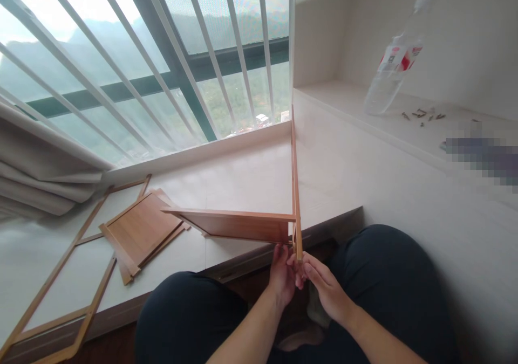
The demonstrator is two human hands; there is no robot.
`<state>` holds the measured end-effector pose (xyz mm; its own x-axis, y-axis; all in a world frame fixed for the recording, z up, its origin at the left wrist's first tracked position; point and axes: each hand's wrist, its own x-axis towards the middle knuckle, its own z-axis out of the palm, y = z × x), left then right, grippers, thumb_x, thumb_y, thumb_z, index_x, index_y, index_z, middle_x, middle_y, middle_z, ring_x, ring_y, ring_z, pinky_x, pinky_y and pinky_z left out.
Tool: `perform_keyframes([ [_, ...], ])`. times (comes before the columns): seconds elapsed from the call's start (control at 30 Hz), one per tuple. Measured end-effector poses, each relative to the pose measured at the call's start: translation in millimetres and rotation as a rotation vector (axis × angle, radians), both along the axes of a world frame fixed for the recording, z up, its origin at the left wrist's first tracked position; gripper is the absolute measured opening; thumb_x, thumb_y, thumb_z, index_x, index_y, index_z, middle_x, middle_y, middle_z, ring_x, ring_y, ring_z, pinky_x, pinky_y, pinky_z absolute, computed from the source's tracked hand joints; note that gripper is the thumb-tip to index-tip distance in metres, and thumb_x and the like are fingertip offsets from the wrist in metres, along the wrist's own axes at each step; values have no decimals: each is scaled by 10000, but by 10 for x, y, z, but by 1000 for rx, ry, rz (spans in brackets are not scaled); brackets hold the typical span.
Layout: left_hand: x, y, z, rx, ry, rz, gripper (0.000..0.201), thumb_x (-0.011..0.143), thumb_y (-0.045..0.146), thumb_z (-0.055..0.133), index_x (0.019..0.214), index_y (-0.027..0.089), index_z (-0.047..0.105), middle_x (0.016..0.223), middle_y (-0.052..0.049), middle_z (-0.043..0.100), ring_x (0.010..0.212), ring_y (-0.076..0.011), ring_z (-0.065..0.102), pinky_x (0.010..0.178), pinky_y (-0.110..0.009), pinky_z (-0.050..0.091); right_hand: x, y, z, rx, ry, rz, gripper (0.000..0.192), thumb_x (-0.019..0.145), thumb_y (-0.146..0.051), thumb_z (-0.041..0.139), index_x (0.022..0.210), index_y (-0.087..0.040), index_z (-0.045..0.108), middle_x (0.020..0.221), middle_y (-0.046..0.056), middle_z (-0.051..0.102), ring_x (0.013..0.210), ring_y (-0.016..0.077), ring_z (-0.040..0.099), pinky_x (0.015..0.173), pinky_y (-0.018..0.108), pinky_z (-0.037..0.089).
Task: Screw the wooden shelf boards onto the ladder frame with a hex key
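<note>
head view: the left hand (282, 277) is curled at the near corner of a wooden shelf panel (238, 225), fingers closed against its underside and end edge where it meets a thin upright wooden frame (295, 191). the right hand (324, 286) sits just beside it, fingers bent and pinched around the bottom end of that upright frame, thumb toward the left hand (the two hands touch or nearly touch at the joint). whether anything small is held between the fingertips cannot be told.

the shelf panel lies roughly level, its far end reaching left over the pale window ledge (243, 180), its right end butted against the upright frame at a right angle. the joint hangs over the ledge's near edge, above the person's lap, between two dark-trousered knees (388, 277).

to the left on the ledge lie more wooden parts: a second flat panel (140, 229) resting on a large open wooden frame (60, 277) that lies flat, well apart from the hands. a folded curtain (44, 164) bunches at the far left beneath the barred window (162, 56).

on the right, a raised white shelf (364, 105) carries a clear plastic bottle (394, 62) with a red and white label, leaning, and near it a small scatter of screws (423, 115). a blurred patch lies further right.
</note>
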<state>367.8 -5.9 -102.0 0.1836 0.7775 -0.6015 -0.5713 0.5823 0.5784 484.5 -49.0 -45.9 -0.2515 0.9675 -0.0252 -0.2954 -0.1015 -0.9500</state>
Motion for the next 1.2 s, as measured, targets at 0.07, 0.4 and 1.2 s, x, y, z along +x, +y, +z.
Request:
perform_keyframes([
  [0.07,29,9,-27,6,-3,62,622,774,625,737,1202,279,448,808,9,609,483,-117,556,412,-212,351,-35,-5,-66,-71,92,-55,397,988,-543,501,1087,-186,641,755,37,584,698,176,550,672,322,477],
  [0.4,32,52,26,44,-9,157,450,730,338,827,1078,216,571,924,-33,670,795,-156,651,645,-243,491,-40,242,-486,-325,-183,-509,447,794,-641,673,779,-204,583,574,-21,539,501,137,491,441,236,381],
  [1.2,32,77,8,117,10,175,428,699,343,854,1021,186,621,899,-52,694,771,-156,647,722,-270,519,-220,515,-546,-272,-86,-392,480,768,-667,691,734,-222,511,594,-39,510,518,136,456,488,269,386],
])
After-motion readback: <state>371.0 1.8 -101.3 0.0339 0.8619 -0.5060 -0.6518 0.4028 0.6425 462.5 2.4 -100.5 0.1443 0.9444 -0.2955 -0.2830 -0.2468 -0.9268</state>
